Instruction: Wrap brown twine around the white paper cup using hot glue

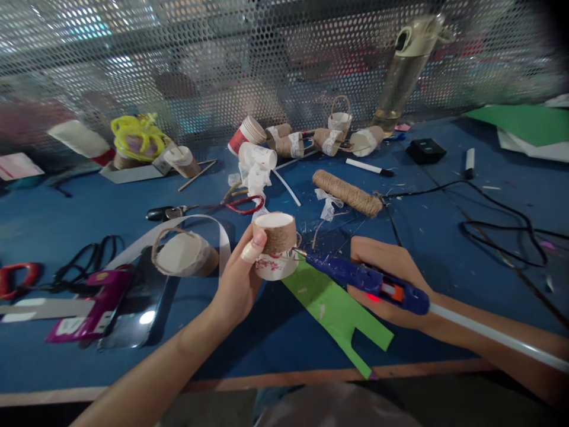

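My left hand [242, 273] is wrapped round a small paper cup [275, 249], its thumb on the near side. Brown twine covers the cup's upper part, while the lower part shows white paper with a red print. My right hand [391, 273] grips a blue hot glue gun [355, 273], with a long clear glue stick [493, 335] sticking out of its back. The gun's metal nozzle meets the cup's right side, near the lower edge of the twine. Beneath them lies a piece of green paper [329, 308] with a notch cut in it.
Left of the cup are a twine basket [180, 255], a phone [137, 305] and a purple glue gun [100, 299]. Beyond lie a twine roll [347, 193], red-handled scissors [246, 204] and several small wrapped cups. A tall bottle [404, 71] stands by the perforated metal screen [267, 59]. A black cable [520, 225] loops at right.
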The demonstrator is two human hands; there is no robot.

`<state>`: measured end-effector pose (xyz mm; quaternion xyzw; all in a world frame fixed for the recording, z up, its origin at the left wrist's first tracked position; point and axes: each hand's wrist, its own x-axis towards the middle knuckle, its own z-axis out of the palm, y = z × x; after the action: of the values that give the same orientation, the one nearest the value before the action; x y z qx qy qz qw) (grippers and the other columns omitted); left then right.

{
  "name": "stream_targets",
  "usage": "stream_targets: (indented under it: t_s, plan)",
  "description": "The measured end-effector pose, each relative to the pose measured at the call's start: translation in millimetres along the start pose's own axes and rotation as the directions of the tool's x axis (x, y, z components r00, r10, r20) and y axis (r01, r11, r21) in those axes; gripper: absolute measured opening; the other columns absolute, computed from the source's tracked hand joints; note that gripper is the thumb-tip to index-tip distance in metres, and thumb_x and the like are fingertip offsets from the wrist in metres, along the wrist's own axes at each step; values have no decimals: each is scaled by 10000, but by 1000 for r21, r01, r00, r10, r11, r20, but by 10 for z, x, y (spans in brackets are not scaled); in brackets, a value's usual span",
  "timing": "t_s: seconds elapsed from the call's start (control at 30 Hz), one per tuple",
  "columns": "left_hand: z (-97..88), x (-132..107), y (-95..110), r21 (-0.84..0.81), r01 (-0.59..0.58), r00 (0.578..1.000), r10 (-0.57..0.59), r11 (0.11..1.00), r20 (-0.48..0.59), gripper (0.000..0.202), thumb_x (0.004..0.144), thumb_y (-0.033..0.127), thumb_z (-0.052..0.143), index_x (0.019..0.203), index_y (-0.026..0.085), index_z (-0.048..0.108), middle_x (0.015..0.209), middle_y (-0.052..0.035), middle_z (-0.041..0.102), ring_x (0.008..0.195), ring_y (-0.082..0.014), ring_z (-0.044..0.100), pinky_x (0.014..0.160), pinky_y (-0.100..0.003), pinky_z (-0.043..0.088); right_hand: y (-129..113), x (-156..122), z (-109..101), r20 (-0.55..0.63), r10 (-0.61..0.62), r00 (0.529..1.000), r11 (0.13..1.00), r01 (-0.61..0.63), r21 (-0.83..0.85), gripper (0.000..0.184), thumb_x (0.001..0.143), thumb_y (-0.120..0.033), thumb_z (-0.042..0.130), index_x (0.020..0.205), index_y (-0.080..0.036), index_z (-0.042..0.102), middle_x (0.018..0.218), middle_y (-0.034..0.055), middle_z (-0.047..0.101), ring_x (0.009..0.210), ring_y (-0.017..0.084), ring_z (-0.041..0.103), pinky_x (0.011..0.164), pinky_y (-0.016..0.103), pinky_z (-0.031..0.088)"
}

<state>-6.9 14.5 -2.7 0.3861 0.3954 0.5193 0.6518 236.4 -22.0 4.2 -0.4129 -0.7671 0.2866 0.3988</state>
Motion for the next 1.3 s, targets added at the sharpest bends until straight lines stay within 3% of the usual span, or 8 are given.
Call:
stream_targets:
  t_s: [0.7, 1.0, 1.3]
  plan:
    - [50, 5, 40, -53, 0, 1000, -1, 999, -12, 356, 933, 471, 695, 1153, 198, 759, 1163, -85, 786, 1194, -312, 694, 1031, -410, 550, 10, -2, -25, 31, -10, 999, 1000, 10, 1, 303, 795, -128, 647, 741, -242, 372, 714, -46, 410, 591, 122, 391, 562, 281, 287]
    - [51, 13, 60, -83, -19, 1000, 18, 996, -11, 346, 891, 512, 745, 1080, 224, 782, 1027, -37, 805, 1032, -242, 747, 936, -334, 593, 85, 7, -11, -24, -39, 999, 999, 40, 24, 336, 788, -108, 679, 731, -236, 373, 694, -60, 401, 570, 109, 382, 537, 263, 268]
    - [31, 18, 6, -100, -6, 1000, 5, 995, -6, 336, 907, 473, 739, 1125, 220, 777, 1131, -53, 797, 1124, -267, 722, 996, -365, 573, 1, -6, -5, 8, -8, 1000, 999, 7, 41, 294, 810, -169, 648, 731, -236, 373, 703, -52, 402, 583, 116, 375, 551, 278, 276]
